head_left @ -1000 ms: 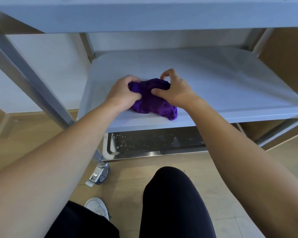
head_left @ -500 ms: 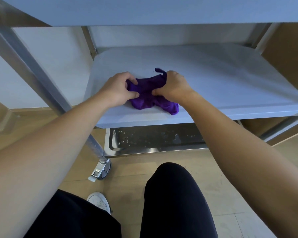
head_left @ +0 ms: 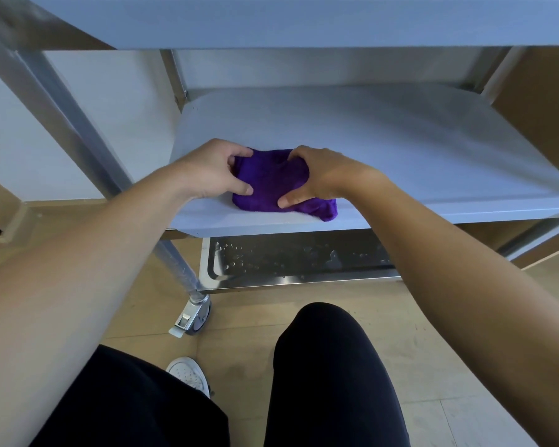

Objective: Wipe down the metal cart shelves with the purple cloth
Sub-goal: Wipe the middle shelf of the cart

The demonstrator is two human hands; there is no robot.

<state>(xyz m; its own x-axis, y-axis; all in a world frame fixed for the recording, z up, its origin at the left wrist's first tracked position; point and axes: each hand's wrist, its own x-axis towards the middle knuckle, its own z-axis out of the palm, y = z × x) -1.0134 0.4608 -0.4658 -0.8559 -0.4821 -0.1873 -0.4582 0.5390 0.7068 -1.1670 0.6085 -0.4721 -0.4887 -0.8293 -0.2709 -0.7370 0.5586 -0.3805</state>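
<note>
Head view, the only one I've got. The purple cloth (head_left: 271, 185) sits bunched on the middle shelf (head_left: 417, 150) of the cart, near the front edge and left of centre. My left hand (head_left: 207, 172) grips its left end, fingers curled over the far side and thumb pressed on the near side. My right hand (head_left: 326, 175) grips the right end the same way. Both hands are closed on fabric, and the wad is pinned to the shelf.

Progress, my read: mid-task. The middle shelf looks matte and dry around the cloth, though I can't tell how much of it has actually been covered. The bottom shelf (head_left: 288, 262) shows water droplets all over, so I judge it isn't wiped yet. Only the front edge of the top shelf (head_left: 304, 24) shows, so I can't tell its state. Most of the work is likely left.

Orientation: the cloth is a crumpled lump, not flat. Its long axis runs roughly left to right, along the shelf's front edge. A loose tail pokes out at the right, under my right hand, toward the front lip.

Also in view are a caster (head_left: 192, 321) and a white shoe (head_left: 188, 374) on the floor.
</note>
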